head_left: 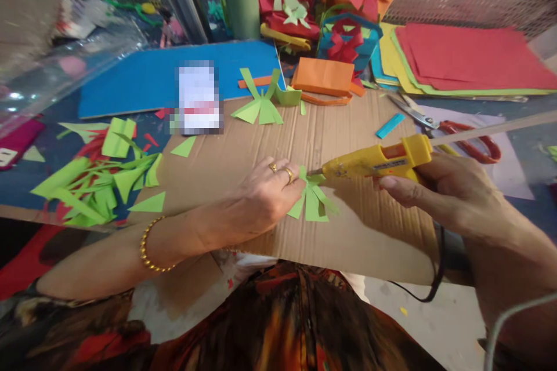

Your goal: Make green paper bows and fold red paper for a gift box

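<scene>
My left hand (272, 191) pinches the bow (311, 203); my right (452, 191) wraps the glue gun (383, 161), its tip touching the bow.

My left hand (270, 194) covers part of the green paper (314, 203); pixels blur the white rectangle (198, 95); the left edge cuts off the clear plastic (47, 78).

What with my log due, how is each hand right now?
Left hand: fingers bent against green cut paper; whether pinched shut is hidden.
Right hand: closed around yellow glue gun.
</scene>
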Tool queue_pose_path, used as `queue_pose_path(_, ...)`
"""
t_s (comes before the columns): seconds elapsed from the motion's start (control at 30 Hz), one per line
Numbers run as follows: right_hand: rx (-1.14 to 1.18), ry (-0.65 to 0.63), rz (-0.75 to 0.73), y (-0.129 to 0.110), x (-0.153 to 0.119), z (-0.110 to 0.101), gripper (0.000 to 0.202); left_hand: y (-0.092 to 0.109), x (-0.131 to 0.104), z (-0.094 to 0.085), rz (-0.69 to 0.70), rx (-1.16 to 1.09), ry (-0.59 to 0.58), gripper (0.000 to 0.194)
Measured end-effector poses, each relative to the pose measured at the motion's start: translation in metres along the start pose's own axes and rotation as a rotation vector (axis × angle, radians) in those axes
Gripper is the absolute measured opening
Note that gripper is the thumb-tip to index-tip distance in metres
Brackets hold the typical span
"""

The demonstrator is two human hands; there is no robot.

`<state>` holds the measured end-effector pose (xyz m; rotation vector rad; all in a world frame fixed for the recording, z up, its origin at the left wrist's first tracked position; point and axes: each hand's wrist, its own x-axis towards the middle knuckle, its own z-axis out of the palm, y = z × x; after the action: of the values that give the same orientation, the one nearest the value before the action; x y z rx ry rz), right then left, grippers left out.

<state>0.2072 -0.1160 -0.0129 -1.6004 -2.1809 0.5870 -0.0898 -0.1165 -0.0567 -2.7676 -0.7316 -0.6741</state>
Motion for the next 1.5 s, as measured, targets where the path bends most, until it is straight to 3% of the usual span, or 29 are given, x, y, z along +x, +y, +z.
queue_pose_path(0.27, 0.023, -0.014, -0.117, -0.007, 0.003, -0.001, 0.074, 0.0, 0.0, -0.001, 0.007, 0.004, -0.008, 0.014)
queue_pose_path(0.53, 0.033, -0.006, -0.136, -0.017, 0.005, -0.001, 0.075, 0.0, -0.001, 0.002, 0.009, 0.003, 0.007, 0.015)
queue_pose_path(1.5, 0.071, -0.056, -0.166, -0.014, 0.001, -0.001, 0.069, 0.001, 0.002, -0.001, 0.005, 0.009, 0.008, 0.021)
